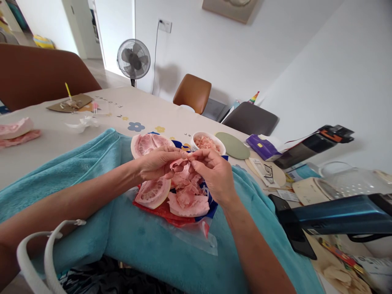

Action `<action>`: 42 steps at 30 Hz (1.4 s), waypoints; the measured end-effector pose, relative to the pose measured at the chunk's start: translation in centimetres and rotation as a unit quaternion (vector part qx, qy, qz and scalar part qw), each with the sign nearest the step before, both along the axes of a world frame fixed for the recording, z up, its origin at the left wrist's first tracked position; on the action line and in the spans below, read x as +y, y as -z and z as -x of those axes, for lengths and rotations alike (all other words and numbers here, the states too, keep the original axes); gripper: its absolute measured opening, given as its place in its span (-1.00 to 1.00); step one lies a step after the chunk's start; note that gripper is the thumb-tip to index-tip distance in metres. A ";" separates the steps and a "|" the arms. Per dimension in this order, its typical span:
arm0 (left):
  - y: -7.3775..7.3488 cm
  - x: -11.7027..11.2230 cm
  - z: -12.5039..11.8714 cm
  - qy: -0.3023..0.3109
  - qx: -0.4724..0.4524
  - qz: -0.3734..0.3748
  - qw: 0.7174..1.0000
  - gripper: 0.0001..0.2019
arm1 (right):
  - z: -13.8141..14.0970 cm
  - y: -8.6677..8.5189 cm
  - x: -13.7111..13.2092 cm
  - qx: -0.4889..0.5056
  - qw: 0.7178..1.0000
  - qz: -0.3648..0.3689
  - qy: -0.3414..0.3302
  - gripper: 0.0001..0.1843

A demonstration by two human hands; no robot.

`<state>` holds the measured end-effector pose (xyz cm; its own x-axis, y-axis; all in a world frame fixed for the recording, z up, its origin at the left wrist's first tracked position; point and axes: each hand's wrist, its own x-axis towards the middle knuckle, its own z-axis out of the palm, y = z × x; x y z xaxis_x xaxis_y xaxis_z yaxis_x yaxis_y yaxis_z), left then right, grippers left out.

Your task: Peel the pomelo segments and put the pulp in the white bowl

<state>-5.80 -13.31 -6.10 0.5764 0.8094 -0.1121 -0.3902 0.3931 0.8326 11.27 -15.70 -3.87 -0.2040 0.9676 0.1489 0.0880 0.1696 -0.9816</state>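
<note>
Both my hands meet over a pile of pink pomelo peel and pith [187, 200] lying on a plastic bag [196, 232] spread over a turquoise towel [143, 241]. My left hand [159, 163] and my right hand [211, 171] are both closed, pinching a pink pomelo segment [179, 163] between their fingertips. A hollow peel half [153, 192] rests under my left hand. Another peel half [147, 143] lies just behind it. A white bowl [208, 143] holding peeled pink flesh stands beyond my right hand.
More peel [15, 130] lies at the far left on the table [61, 134]. A green round mat [232, 145], a purple packet [263, 147], glasses [268, 171], a dark bottle [312, 149] and a blue bottle [337, 214] crowd the right. A brown chair [192, 92] and fan [134, 59] stand behind.
</note>
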 end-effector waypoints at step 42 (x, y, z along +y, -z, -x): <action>0.0 0.3 0.2 0.067 -0.039 0.070 0.994 -0.89 | -1.0 0.6 0.6 0.145 0.976 0.136 -0.087 -0.87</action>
